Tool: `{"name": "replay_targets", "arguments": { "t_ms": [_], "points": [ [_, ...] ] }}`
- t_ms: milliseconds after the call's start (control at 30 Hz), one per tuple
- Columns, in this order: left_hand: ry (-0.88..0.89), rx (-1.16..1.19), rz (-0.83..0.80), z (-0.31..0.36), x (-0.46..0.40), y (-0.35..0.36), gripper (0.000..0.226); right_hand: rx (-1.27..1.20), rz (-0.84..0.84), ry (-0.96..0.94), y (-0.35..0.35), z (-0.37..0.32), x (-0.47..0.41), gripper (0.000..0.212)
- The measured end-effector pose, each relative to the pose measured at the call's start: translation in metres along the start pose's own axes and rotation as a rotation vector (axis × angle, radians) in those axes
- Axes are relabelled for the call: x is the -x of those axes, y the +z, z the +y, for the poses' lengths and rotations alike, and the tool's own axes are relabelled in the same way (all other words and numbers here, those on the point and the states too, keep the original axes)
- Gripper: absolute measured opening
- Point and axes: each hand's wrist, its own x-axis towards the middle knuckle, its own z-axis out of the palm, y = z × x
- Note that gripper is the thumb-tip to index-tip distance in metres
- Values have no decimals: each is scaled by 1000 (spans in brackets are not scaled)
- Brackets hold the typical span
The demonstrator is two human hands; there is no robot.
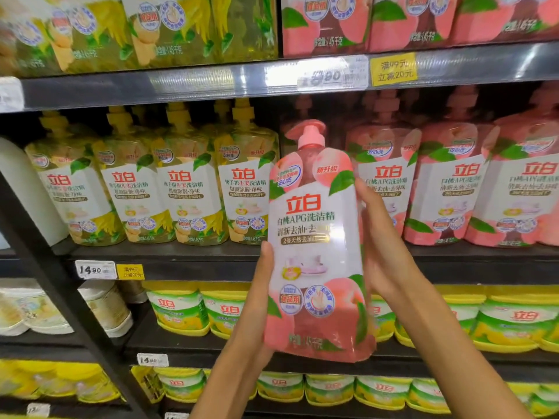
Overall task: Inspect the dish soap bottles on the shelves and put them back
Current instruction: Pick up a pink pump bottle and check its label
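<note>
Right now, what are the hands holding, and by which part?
Both hold one pink peach dish soap bottle, upright, label facing the camera. The left hand grips its lower left side; the right hand grips its right side, higher.

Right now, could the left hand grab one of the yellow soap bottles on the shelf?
Probably not yet: the left hand is busy gripping the pink bottle. Nothing stands before the yellow bottles.

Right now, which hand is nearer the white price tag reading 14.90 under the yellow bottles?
Left. The left hand grips the pink bottle on the side facing the price tag; the right hand grips the far side.
</note>
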Motion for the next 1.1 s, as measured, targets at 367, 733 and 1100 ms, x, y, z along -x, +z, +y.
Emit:
{"name": "replay_targets", "arguments": {
  "t_ms": [367,733,1100],
  "points": [
    [80,-300,91,7,-27,6,69,520,292,-184,-1,7,-19,36],
    [361,-429,202,16,-88,2,39,608,347,-403,-2,-1,-57,84],
    [533,-535,273,-2,-117,-12,72,670,381,-534,-16,19,-75,92]
  ]
}}
